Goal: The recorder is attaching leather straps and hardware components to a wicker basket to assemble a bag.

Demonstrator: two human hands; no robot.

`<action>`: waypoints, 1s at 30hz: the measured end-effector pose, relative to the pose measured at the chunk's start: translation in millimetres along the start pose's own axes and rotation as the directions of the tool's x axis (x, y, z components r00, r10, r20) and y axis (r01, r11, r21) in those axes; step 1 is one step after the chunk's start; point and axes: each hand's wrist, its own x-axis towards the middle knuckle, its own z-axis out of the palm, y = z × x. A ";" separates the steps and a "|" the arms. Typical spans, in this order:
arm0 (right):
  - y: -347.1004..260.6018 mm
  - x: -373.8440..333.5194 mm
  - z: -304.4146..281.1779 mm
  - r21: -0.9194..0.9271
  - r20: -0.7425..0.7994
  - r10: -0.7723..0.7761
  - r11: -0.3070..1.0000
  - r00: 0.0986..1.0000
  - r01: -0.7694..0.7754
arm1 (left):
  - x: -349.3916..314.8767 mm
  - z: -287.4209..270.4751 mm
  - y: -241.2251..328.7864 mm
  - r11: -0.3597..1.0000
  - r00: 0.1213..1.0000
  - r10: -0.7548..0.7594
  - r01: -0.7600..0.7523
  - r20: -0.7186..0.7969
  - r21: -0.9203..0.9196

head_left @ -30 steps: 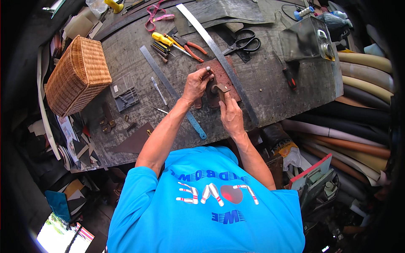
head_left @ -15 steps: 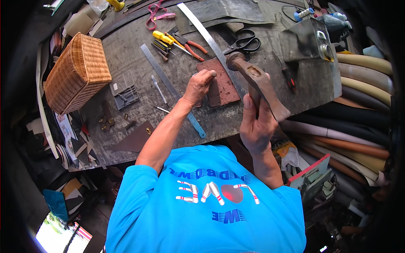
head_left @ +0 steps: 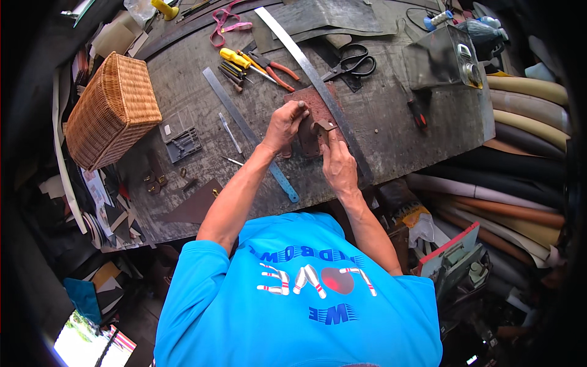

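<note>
My left hand (head_left: pixel 284 127) is closed in a pinch over a dark brown leather piece (head_left: pixel 310 142); what its fingertips hold, if anything, is too small to make out. The leather lies on a reddish-brown slab (head_left: pixel 319 107) on the worktable. Right beside it, my right hand (head_left: pixel 340 164) grips a hammer, its brown head (head_left: pixel 324 126) low over the leather, close to the left fingertips. Most of the handle is hidden by my fingers. A long steel ruler (head_left: pixel 306 65) runs along the slab's right edge.
Pliers (head_left: pixel 281 74), a yellow-handled screwdriver (head_left: pixel 233 57), scissors (head_left: pixel 351 64) and a blue-ended ruler (head_left: pixel 281 178) lie around the slab. A wicker basket (head_left: pixel 116 113) stands left, a metal can (head_left: pixel 440 58) right. Rolled material (head_left: pixel 526 116) is stacked beyond the table's right edge.
My right hand has brought the hammer down and left, from raised above the table to just over the leather. My left hand stays almost in place.
</note>
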 end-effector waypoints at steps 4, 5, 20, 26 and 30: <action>2.9 -2.6 9.5 0.026 0.009 0.020 0.999 1.000 -0.020 | 17.2 -15.8 -16.3 0.508 0.756 -0.632 0.239 -0.169 -0.827; 3.2 -2.9 8.4 0.016 0.009 0.017 1.000 1.000 -0.018 | 19.3 -28.1 -23.6 0.458 0.677 -0.695 0.159 -0.241 -0.875; 12.3 0.8 -0.3 0.149 -0.022 -0.007 0.989 1.000 0.011 | -18.2 -92.4 -74.3 0.713 0.758 -0.541 0.643 -0.363 0.279; 35.3 16.0 -24.7 0.046 -0.112 0.102 0.994 0.988 -0.097 | -11.9 -93.4 -63.5 0.704 0.701 -0.659 0.703 -0.273 0.102; 63.1 30.5 -39.9 -0.027 -0.180 0.211 0.975 0.961 -0.219 | -11.1 -71.2 -32.6 0.750 0.793 -0.606 0.548 -0.054 -0.371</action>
